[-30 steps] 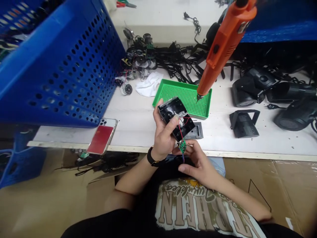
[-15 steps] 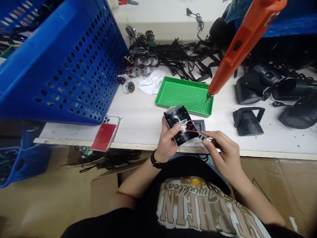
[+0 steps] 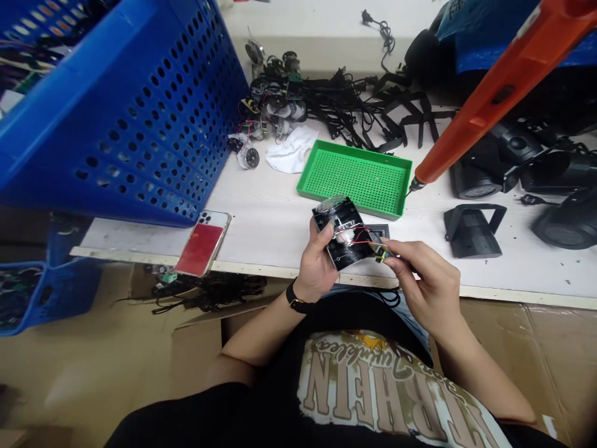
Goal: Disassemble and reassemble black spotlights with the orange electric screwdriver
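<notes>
Right hand point(image 3: 424, 283) has swung rightward, its fingers point(image 3: 390, 261) clamped on a small circuit board point(image 3: 380, 252) trailing red wires point(image 3: 359, 236). Left hand point(image 3: 314, 264) grips a black lamp housing point(image 3: 342, 233) over the desk point(image 3: 261, 218) near edge; seating the board looks like the next call.

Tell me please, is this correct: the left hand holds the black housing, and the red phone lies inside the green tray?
No: the red phone lies on the white table, left of the green tray, not inside it, as the head view shows. The left hand does hold the black housing.
</notes>
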`<state>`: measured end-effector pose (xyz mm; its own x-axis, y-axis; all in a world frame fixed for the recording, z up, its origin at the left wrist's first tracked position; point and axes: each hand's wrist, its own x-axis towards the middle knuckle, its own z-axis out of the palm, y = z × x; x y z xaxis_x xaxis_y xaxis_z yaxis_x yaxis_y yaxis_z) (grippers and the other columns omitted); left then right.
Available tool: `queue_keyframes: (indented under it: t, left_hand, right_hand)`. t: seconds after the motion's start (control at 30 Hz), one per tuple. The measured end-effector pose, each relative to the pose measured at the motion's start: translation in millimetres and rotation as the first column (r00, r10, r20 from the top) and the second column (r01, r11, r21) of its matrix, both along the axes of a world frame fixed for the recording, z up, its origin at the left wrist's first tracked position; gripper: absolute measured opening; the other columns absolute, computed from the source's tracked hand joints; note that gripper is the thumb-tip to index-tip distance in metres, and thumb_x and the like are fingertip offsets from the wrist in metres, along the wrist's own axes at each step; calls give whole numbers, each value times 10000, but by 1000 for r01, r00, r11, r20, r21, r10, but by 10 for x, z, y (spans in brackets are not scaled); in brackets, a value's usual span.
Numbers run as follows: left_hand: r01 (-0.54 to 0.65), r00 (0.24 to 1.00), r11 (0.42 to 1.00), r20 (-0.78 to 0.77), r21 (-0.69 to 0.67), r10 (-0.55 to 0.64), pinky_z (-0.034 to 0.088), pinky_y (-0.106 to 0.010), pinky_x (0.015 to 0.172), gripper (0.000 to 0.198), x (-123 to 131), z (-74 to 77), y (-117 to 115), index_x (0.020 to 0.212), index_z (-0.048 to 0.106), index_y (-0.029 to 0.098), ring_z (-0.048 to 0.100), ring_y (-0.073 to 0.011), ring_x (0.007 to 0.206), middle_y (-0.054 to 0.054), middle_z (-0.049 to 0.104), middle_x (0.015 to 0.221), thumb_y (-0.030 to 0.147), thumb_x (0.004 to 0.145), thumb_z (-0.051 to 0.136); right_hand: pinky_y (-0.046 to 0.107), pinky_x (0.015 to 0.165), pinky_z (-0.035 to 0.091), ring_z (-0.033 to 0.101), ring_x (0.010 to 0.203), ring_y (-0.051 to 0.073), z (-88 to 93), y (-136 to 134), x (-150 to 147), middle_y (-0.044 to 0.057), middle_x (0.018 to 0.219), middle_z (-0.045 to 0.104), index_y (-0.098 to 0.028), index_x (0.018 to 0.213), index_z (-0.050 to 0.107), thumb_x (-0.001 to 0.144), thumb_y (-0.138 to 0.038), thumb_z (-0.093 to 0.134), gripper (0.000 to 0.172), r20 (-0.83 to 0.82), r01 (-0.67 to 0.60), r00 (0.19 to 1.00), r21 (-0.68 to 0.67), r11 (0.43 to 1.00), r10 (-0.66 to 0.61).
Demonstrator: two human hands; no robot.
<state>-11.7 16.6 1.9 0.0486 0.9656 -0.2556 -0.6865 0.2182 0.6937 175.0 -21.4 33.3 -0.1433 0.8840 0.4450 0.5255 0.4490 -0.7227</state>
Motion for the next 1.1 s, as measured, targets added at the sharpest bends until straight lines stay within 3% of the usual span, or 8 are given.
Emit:
queue_keyframes:
  t: [0.27, 0.37, 0.5, 0.6, 0.73, 0.87, 0.93, 1.1]
  left_hand:
    - [10, 999, 1000, 46, -28, -9, 557, -560, 1103, 631, 2, 62, 71, 1342, 594, 245, 670, -376, 1337, -99, 745, 1279, 514, 828, 842]
    - [8, 998, 1000, 63, -10, -8, 579, -565, 1066, 661, 7, 69, 81, 1352, 588, 241, 712, -376, 1265, -99, 759, 1223, 533, 821, 851]
    - [-13, 998, 1000, 59, -20, 15, 572, -507, 1081, 574, 21, 60, 83, 1306, 612, 242, 712, -338, 1264, -82, 752, 1237, 501, 849, 842]
    - [-24, 995, 999, 93, -32, 27, 578, -486, 1064, 527, 38, 56, 86, 1274, 635, 247, 721, -329, 1233, -59, 757, 1170, 460, 847, 859]
    - [-54, 991, 998, 120, -33, 58, 584, -440, 1036, 415, 51, 51, 101, 1189, 673, 241, 735, -284, 1155, -34, 759, 1102, 419, 861, 853]
    - [-84, 989, 995, 116, -44, 89, 572, -448, 1036, 387, 45, 51, 130, 1147, 680, 233, 740, -289, 1139, -41, 768, 1117, 411, 851, 856]
    - [-75, 991, 996, 110, -51, 80, 562, -469, 1041, 416, 44, 53, 145, 1175, 676, 231, 741, -311, 1163, -61, 772, 1144, 438, 856, 845]
    - [-122, 987, 992, 103, -43, 126, 573, -464, 1011, 461, 51, 44, 168, 1218, 655, 248, 760, -293, 1097, -55, 776, 1113, 451, 853, 850]
  right_hand:
    - [279, 720, 646, 768, 998, 166, 155, 162, 151, 50, 1168, 757, -374, 1308, 758, 968, 16, 565, 552, 61, -231, 972, 90, 969, 226]
    - [277, 699, 649, 778, 1020, 176, 237, 201, 155, 58, 1235, 757, -331, 1215, 790, 945, 7, 618, 465, 37, -264, 965, 91, 960, 261]
    - [363, 858, 688, 789, 1012, 206, 264, 270, 84, 64, 1154, 794, -273, 1187, 770, 897, -28, 737, 381, -2, -257, 966, 155, 954, 260]
    - [328, 779, 677, 785, 984, 193, 206, 342, 29, 47, 1088, 807, -260, 1173, 740, 885, 2, 722, 389, -69, -228, 967, 203, 952, 246]
    - [258, 567, 596, 749, 1038, 213, 108, 390, -1, 88, 1143, 769, -250, 1164, 734, 882, -100, 784, 323, -190, -120, 973, 69, 990, 132]
    - [253, 582, 618, 754, 916, 165, 47, 376, -30, 57, 1130, 775, -263, 1165, 755, 930, -183, 779, 250, -281, -131, 956, -169, 977, 80]
    - [264, 621, 641, 769, 915, 163, 24, 369, -63, 44, 1123, 785, -266, 1148, 766, 940, -196, 776, 220, -268, -139, 960, -196, 971, 83]
    - [362, 886, 689, 776, 1050, 202, -37, 399, -140, 87, 1143, 799, -215, 1211, 742, 970, -123, 714, 260, 43, -127, 991, 95, 987, 123]
